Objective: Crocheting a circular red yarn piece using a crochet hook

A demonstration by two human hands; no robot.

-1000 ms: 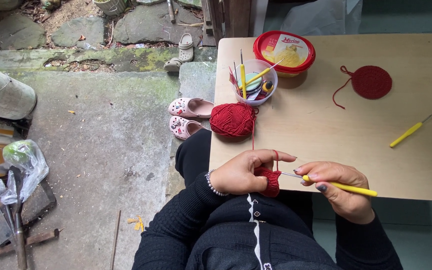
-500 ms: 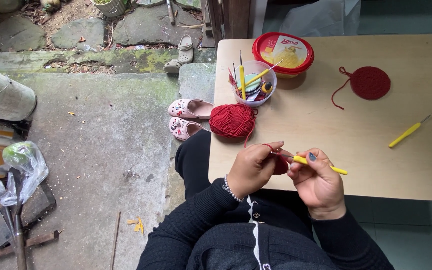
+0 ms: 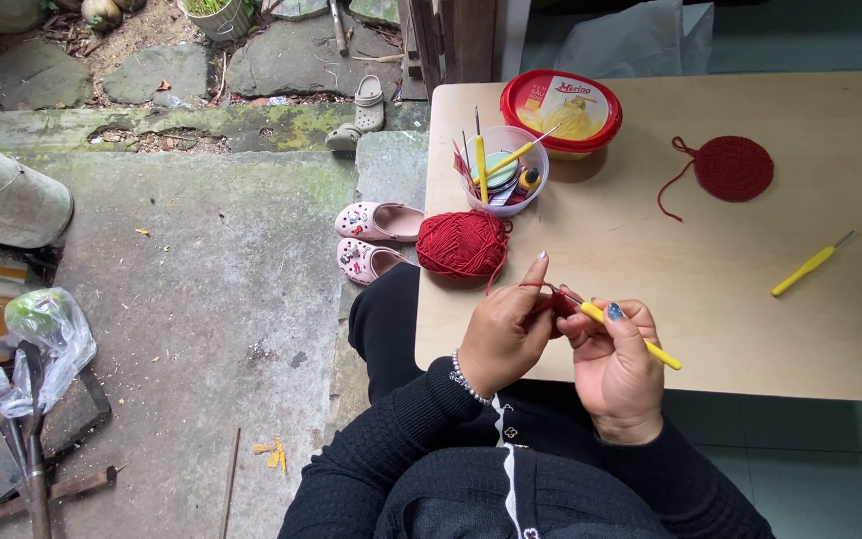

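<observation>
The small red crochet piece sits pinched between my two hands, just over the near edge of the table, toward its near left corner. My left hand is closed on it from the left, forefinger lifted with a strand of red yarn running over it. My right hand is closed around a yellow-handled crochet hook, whose metal tip goes into the piece. The hook's long axis runs from lower right up to upper left, tip pointing left toward the work. I judge the piece to be soft, light and floppy, best held by a firm pinch right beside the working stitch; the hook is stiff and slim, best gripped on its handle. The strand leads back to the red yarn ball at the table's left edge. Behind that stands a clear cup of hooks and a red-lidded tub. Toward the right lie a finished red disc and a spare yellow hook, well apart from my hands
</observation>
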